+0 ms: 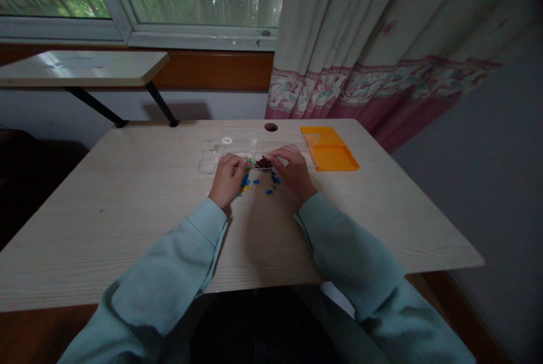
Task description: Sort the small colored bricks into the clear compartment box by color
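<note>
A clear plastic compartment box [205,155] lies on the table in front of me. One of its front compartments holds a heap of small dark-brown pieces [263,163]. My left hand [228,180] is over the box's front edge, thumb and fingers pinched together beside a few small green pieces [250,161]. At the right side of the brown heap, my right hand [293,171] has its fingertips drawn together. Whatever either hand pinches is too small to make out. Small blue pieces [269,192] and yellow pieces [245,188] lie loose on the table between the hands.
An orange plastic tray [335,157] lies right of the box, close to its edge. Behind the box is a round hole [271,127] in the tabletop [139,228]. A raised shelf [97,72] stands at the back left, and a curtain [339,41] hangs behind the table.
</note>
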{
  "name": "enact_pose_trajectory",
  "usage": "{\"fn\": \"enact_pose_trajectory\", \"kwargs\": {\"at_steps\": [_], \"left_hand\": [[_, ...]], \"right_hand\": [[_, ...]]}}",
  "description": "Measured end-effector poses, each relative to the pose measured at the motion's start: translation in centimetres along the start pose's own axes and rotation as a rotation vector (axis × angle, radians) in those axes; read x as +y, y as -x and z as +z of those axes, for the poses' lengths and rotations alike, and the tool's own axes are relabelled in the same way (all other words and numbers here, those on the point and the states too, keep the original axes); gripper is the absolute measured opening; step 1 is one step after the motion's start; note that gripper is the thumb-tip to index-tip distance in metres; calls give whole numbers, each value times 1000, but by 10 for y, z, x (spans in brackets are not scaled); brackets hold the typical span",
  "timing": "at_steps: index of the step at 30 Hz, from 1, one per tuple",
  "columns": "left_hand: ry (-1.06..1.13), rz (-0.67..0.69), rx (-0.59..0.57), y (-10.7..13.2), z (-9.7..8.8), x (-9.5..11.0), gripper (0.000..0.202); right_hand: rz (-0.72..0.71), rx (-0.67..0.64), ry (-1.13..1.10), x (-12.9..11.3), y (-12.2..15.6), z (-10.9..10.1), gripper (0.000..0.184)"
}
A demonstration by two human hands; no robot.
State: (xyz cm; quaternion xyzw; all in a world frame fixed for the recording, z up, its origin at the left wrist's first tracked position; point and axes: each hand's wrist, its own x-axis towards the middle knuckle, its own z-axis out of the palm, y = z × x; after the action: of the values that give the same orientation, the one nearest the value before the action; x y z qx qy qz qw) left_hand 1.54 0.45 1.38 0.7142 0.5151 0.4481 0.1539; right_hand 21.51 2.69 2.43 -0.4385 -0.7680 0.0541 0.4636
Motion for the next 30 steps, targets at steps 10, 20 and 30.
{"fn": "enact_pose_trajectory", "kwargs": {"at_steps": [10,20,30], "left_hand": [[-50,50,-9,2,2,1,29],[-171,106,-119,6,6,9,25],[-235,241,-208,7,18,12,16]], "right_hand": [[61,-1,238,32,8,9,21],[61,-2,237,29,7,8,21],[88,79,226,22,5,5,19]]}}
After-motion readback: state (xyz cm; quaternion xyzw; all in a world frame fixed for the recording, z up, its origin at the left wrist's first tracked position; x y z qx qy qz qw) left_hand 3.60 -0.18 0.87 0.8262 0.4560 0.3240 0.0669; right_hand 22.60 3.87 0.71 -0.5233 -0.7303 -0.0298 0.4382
